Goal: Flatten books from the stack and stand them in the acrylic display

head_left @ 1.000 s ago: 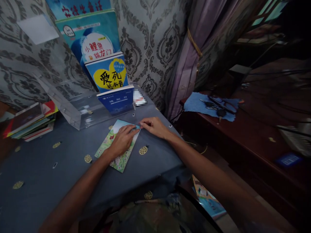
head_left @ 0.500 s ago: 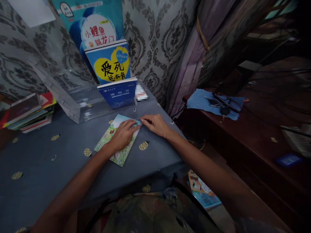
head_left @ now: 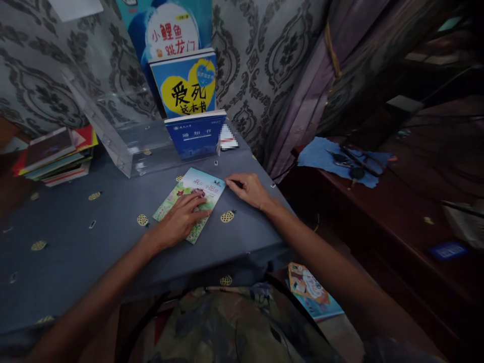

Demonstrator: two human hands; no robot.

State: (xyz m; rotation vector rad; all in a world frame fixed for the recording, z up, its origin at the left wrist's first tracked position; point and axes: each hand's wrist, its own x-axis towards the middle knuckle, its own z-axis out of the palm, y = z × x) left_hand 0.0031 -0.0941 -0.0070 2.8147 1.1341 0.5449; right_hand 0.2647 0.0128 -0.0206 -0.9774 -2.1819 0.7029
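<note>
A thin picture book with a pale blue and green cover lies tilted on the grey cloth-covered table. Across the lower half of its cover rests my left hand, fingers stretched out and flat, hiding part of the picture. My right hand is at the book's upper right corner, thumb and forefinger pinched together on that corner. The rest of the right fingers are curled in.
Behind the book, a clear acrylic stand holds a blue booklet and a yellow-heart book. Stacked books sit at left. A blue cloth with glasses lies on the dark red furniture. More books lie below the table edge.
My left hand has slid down the cover toward me, uncovering the printed title. My right hand stays at the upper right corner. The camera view has shifted slightly.
</note>
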